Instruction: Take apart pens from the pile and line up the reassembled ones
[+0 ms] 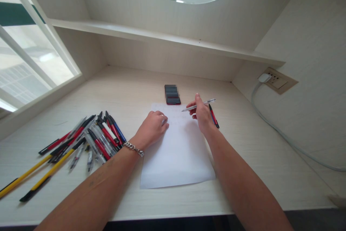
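Note:
A white sheet of paper [177,155] lies flat on the pale wooden desk [129,90]. My left hand [152,127] rests on the sheet's upper left part, its fingers curled with nothing seen in them; a silver bracelet sits on that wrist. My right hand [201,114] hovers over the sheet's upper right corner and pinches a clear pen [200,105], which points left with its tip just above the paper. A red and dark pen [213,116] lies on the desk right beside that hand.
A heap of several pens [94,135], red, blue, black, clear and yellow, lies left of the paper. A dark phone [172,94] sits beyond the sheet. A wall socket [275,79] with a grey cable [283,133] is at the right. A shelf runs above.

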### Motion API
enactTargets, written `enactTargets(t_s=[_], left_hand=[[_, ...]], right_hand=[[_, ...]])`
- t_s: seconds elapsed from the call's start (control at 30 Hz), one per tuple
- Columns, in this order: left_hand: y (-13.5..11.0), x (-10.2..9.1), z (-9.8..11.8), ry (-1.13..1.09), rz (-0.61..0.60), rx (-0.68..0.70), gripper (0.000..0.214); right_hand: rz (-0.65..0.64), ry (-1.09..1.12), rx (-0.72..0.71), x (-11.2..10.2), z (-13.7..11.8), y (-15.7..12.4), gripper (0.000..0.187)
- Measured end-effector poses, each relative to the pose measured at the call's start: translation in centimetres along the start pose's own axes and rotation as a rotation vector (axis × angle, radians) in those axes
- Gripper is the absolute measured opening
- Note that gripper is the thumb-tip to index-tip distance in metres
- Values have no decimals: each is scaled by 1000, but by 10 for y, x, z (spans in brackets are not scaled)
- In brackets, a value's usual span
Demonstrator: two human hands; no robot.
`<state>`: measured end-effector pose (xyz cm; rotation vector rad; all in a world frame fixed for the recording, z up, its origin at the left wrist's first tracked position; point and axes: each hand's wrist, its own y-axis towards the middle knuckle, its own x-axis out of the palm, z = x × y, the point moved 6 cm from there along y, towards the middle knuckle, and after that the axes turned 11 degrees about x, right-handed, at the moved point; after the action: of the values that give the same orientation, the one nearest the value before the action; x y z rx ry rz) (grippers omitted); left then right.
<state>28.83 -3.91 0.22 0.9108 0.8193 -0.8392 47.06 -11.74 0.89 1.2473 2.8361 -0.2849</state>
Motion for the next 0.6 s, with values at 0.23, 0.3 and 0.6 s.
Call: enactTargets(t_s=[0.23, 0.3, 0.6], left_hand=[[-1, -6, 11, -190, 95, -39, 26], [-2, -6, 16, -346, 113, -52, 29], [-4, 5, 29, -492, 23, -38, 32]], right_hand=[[-286, 454, 36, 5, -20, -42, 39], [-351, 541, 99, 9, -15, -45, 45], [-550, 661, 339, 25, 1, -43, 62]])
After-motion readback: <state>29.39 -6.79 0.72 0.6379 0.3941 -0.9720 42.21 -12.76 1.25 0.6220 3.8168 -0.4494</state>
